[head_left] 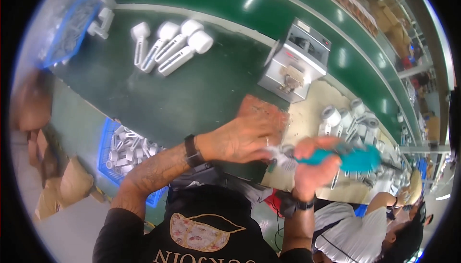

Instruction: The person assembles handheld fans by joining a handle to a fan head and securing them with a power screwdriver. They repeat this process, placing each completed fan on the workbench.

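My right hand is closed round a teal electric screwdriver, which lies nearly level with its nose toward my left hand. My left hand bends over a small white plastic part and grips it by its edge. Motion smears that part, so its exact shape is hard to read. The screwdriver's nose is close to the part; whether they touch, I cannot tell. Just beyond my left fingers lies a worn reddish block on the bench.
Several white handled pieces with round heads lie on the green bench. A silver screw feeder stands behind. More white pieces pile up at right. Blue crates hold parts at left; a co-worker sits at right.
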A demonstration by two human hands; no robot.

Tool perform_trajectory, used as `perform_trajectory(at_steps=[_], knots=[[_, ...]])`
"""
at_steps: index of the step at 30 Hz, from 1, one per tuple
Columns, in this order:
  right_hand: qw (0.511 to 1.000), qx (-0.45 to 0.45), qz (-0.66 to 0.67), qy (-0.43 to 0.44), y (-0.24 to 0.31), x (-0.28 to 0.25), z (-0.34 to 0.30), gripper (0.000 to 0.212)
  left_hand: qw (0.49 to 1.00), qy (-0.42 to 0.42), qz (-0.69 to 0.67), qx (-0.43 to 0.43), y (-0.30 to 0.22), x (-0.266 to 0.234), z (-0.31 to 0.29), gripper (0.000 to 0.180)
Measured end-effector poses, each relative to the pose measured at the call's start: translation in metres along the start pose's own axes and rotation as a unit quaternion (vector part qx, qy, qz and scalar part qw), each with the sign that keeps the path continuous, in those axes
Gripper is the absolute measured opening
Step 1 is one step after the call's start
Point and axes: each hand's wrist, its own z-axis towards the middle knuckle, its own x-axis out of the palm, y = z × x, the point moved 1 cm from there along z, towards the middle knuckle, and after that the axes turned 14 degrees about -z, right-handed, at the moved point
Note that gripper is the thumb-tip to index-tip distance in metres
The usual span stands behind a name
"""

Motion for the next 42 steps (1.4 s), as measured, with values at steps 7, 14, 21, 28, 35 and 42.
perform_trajectory(at_steps=[7, 14, 21, 28, 35, 42], knots=[[0.992, -0.045, 0.071, -0.095, 0.029, -0.037, -0.042, 0.071, 0.948, -0.24, 0.14, -0.155, 0.023, -0.075, -0.039, 0.032], [0.996, -0.021, -0.049, -0.072, 0.012, -0.049, -0.054, 0.077, 0.848, -0.295, 0.401, -0.184, 0.048, -0.105, -0.032, 0.023], [0.994, -0.027, -0.053, -0.096, 0.018, -0.065, -0.061, 0.077, 0.988, -0.058, 0.095, -0.108, 0.033, 0.083, 0.116, 0.042], [0.993, -0.023, -0.07, -0.094, 0.017, -0.072, -0.073, 0.073, 0.957, 0.046, 0.044, -0.283, 0.057, 0.138, 0.149, 0.062], [0.974, -0.013, -0.155, -0.164, -0.017, -0.073, -0.053, 0.064, 0.961, -0.019, -0.044, -0.274, 0.006, 0.084, 0.116, 0.035], [0.983, -0.009, -0.15, -0.102, -0.025, -0.056, -0.024, 0.06, 0.991, -0.051, 0.043, -0.114, -0.013, 0.025, 0.047, 0.018]])
